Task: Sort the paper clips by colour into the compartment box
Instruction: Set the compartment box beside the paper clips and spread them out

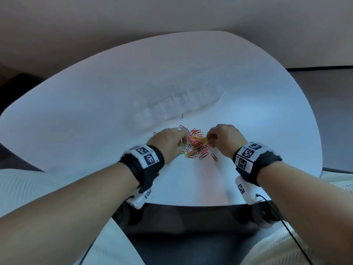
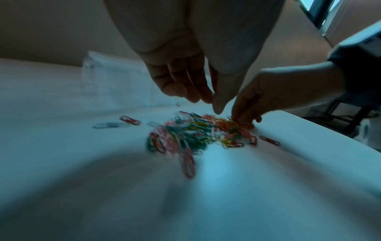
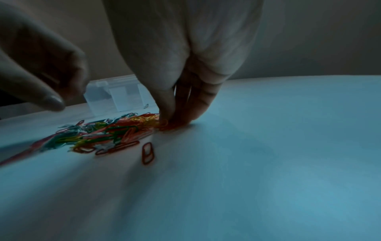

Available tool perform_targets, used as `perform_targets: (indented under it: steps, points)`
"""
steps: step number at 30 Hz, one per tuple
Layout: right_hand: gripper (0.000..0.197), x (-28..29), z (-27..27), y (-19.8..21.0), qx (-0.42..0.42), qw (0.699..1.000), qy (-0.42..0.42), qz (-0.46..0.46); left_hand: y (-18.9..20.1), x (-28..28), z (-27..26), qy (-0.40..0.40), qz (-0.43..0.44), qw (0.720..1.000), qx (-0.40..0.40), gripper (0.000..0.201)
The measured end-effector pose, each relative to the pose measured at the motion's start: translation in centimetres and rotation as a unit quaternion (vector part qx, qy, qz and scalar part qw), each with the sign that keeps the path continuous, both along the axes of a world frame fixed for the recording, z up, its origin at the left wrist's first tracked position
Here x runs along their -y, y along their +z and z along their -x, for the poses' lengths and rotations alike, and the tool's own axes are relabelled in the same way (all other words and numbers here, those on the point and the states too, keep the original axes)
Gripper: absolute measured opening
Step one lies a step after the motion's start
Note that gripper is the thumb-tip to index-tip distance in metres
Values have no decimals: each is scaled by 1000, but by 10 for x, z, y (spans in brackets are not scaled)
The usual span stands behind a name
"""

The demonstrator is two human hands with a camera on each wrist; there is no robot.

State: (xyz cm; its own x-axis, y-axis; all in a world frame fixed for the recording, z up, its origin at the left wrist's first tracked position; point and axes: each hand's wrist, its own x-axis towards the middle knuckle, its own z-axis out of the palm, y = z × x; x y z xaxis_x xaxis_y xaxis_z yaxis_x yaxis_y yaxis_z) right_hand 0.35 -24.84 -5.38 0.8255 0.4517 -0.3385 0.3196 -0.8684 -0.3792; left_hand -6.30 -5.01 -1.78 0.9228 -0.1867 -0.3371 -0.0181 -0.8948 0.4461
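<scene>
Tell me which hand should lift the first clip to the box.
Right, probably. The right hand already has fingertips down on orange clips at the edge of the pile; the left hand hovers above it, holding nothing visible.

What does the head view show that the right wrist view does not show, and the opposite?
Only the head view shows both wrist bands and the whole table. Only the right wrist view shows the right hand's fingertips pressed down at the pile's edge, and the clear box's walls plainly. Both show the clip pile, a loose red clip, the left hand and right hand.
</scene>
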Motion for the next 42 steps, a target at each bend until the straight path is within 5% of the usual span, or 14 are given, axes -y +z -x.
perform_targets:
  steps: [8, 16, 20, 27, 30, 35, 42]
  points:
    - [16, 15, 8, -1, -12, 979, -167, -119, -26, 45, -3, 65, 24, 997, -38, 25]
    - [23, 17, 16, 13, -69, 992, -101, -34, -28, 45, -15, 98, 23, 994, -31, 15]
    - [16, 8, 22, 6, -51, 997, -57, -8, -27, 39, -17, 174, 110, 977, -46, 3]
    - [9, 11, 16, 10, -107, 971, -160, -139, -17, 29, -13, 224, 182, 957, -38, 7]
    - [15, 19, 9, 14, -73, 968, -191, -144, -19, 25, -12, 226, 170, 958, -41, 17]
    - [17, 29, 11, 16, -60, 996, -66, -16, -20, 29, -13, 167, 102, 980, -45, 11]
    - [12, 23, 24, 6, -22, 998, -50, 17, -22, 37, -16, 54, 24, 997, -53, 30]
